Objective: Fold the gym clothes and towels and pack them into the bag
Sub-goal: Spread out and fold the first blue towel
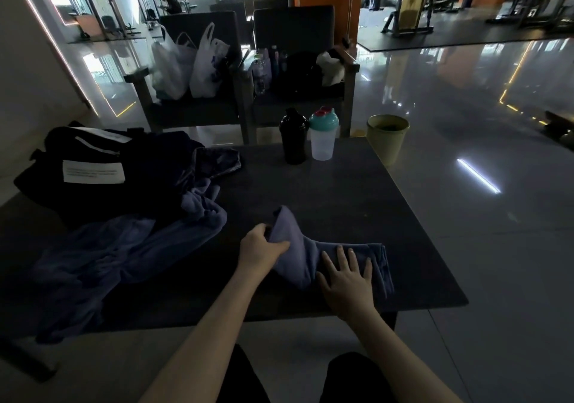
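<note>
Right hand lies flat, pinning the towel; left hand grasps its far end. Fold it over squarely, edges matched.

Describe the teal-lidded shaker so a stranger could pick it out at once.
Find the dark table before the person. Near its far edge two bottles stand side by side. The clear shaker is the right one, with a teal lid and red cap; the black bottle beside it is dark all over.
</note>
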`<state>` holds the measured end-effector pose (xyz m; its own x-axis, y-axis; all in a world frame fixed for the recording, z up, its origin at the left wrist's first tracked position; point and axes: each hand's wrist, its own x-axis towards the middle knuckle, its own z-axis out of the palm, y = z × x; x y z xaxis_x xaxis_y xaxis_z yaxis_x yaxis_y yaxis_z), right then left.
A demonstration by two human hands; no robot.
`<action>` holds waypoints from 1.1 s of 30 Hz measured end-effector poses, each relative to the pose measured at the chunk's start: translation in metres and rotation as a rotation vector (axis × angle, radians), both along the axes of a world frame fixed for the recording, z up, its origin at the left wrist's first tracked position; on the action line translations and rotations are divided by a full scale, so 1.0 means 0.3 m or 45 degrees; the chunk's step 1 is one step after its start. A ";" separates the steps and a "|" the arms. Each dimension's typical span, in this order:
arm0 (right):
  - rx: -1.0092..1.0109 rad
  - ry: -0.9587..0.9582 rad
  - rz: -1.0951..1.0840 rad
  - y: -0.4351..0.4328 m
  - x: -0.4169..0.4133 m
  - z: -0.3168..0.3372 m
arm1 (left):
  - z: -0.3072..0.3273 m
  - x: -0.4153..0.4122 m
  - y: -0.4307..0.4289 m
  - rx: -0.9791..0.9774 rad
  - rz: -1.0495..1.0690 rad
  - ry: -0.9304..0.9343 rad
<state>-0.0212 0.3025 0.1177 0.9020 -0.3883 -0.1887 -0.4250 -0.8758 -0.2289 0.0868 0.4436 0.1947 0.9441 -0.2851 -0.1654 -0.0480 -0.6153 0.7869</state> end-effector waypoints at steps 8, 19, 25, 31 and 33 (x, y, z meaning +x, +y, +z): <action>-0.110 -0.152 -0.128 -0.102 -0.111 0.047 | -0.003 -0.123 -0.101 -0.057 -0.103 -0.225; 0.707 -0.242 -0.183 -0.206 -0.181 0.024 | -0.098 -0.264 -0.244 -0.057 -0.307 -0.453; 1.186 -0.468 -0.407 -0.225 -0.203 0.021 | -0.098 -0.320 -0.342 -0.084 -0.272 -0.611; 1.423 -0.604 -0.577 -0.239 -0.223 0.042 | -0.146 -0.366 -0.377 -0.002 -0.508 -0.549; 1.433 -0.669 -0.622 -0.247 -0.221 0.038 | -0.142 -0.367 -0.366 0.009 -0.638 -0.547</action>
<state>-0.0874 0.2283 0.1292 0.7799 -0.5531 -0.2929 -0.2782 0.1128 -0.9539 -0.0234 0.3338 0.1520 0.6798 -0.7075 0.1931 -0.6389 -0.4421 0.6296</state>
